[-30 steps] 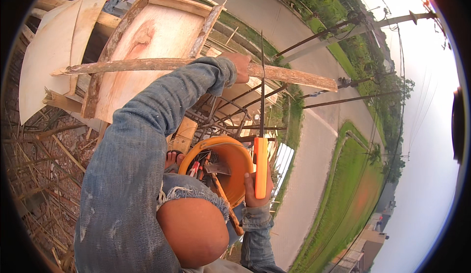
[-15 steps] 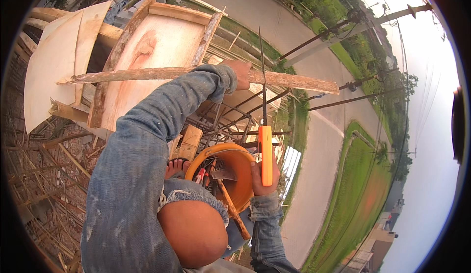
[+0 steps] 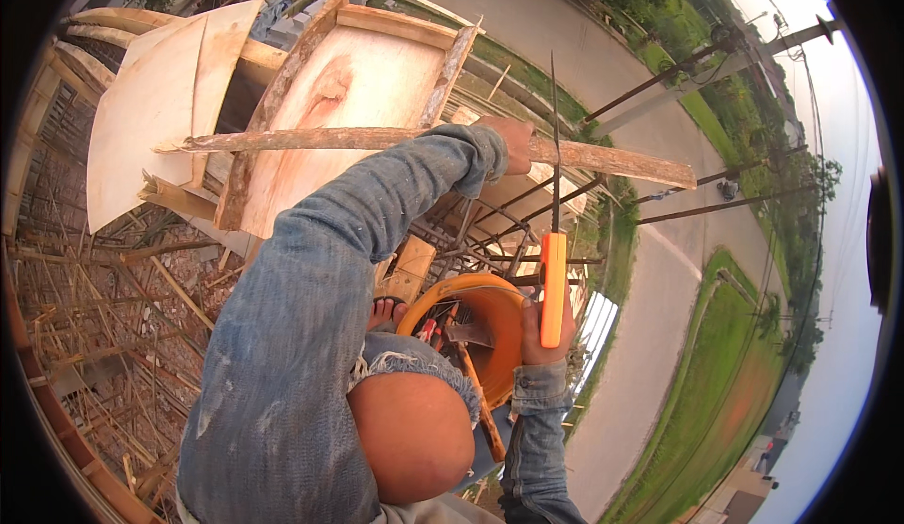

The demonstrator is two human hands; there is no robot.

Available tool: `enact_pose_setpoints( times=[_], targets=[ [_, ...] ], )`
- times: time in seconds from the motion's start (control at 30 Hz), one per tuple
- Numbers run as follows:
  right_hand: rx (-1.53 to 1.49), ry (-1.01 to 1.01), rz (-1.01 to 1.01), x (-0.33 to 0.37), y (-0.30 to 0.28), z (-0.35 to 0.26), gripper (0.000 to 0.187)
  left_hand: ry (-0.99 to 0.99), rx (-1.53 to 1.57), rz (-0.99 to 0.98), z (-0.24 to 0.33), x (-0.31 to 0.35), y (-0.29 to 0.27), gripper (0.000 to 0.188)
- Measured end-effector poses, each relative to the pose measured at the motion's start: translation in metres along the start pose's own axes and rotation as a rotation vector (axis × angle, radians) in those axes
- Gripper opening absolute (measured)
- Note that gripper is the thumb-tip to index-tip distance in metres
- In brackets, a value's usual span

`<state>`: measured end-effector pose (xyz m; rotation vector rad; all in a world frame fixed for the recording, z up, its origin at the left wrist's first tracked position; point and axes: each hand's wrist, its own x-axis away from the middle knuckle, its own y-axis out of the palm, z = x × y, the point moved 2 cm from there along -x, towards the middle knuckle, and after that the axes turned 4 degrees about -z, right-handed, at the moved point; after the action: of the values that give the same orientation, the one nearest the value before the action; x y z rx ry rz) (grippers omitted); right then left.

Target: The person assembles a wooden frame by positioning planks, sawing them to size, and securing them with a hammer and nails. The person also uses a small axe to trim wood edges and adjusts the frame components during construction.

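Note:
My left hand (image 3: 508, 142) is closed round a long, rough-edged wooden strip (image 3: 617, 161), which lies crosswise in front of me. Just right of that hand, the thin dark blade of a handsaw crosses the strip, its tip pointing away from me. My right hand (image 3: 549, 334) grips the saw's orange handle (image 3: 553, 284); part of its fingers is hidden behind the handle. Below the strip sits an orange bucket (image 3: 504, 324) with tools in it. A hammer (image 3: 482, 402) leans out over its rim toward my bare knee.
A shallow wooden form (image 3: 325, 100) and a bent plywood sheet (image 3: 141, 138) lie at the left. Rusty reinforcing bars (image 3: 499, 223) stand beyond the bucket. Down at the left is a lattice of sticks over rubble (image 3: 122, 354). A utility pole (image 3: 697, 91) and wires run at the right, above a road (image 3: 626, 364).
The whole scene has shifted rightward in the picture. The saw has slid slightly away from me across the strip, its handle now closer to the wood. Both hands keep their grips.

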<state>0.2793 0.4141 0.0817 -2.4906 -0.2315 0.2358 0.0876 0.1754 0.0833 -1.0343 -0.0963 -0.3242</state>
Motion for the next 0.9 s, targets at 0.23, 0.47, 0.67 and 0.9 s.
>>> enact_pose_setpoints(
  times=[0.23, 0.47, 0.67, 0.9],
  targets=[
    [0.104, 0.045, -0.004, 0.079, -0.026, 0.007, 0.058, 0.038, -0.040, 0.007, 0.016, 0.000, 0.000, 0.061],
    [-0.076, 0.025, -0.083, -0.042, 0.007, -0.007, 0.063, -0.008, -0.004, 0.002, -0.004, -0.001, -0.001, 0.061],
    [0.215, 0.029, -0.059, 0.119, -0.039, -0.008, 0.061, 0.040, -0.022, 0.055, 0.006, -0.007, 0.010, 0.055],
    [-0.121, 0.014, -0.051, -0.068, 0.018, 0.010, 0.058, 0.008, -0.064, 0.030, 0.001, -0.005, 0.001, 0.056]
  ],
)
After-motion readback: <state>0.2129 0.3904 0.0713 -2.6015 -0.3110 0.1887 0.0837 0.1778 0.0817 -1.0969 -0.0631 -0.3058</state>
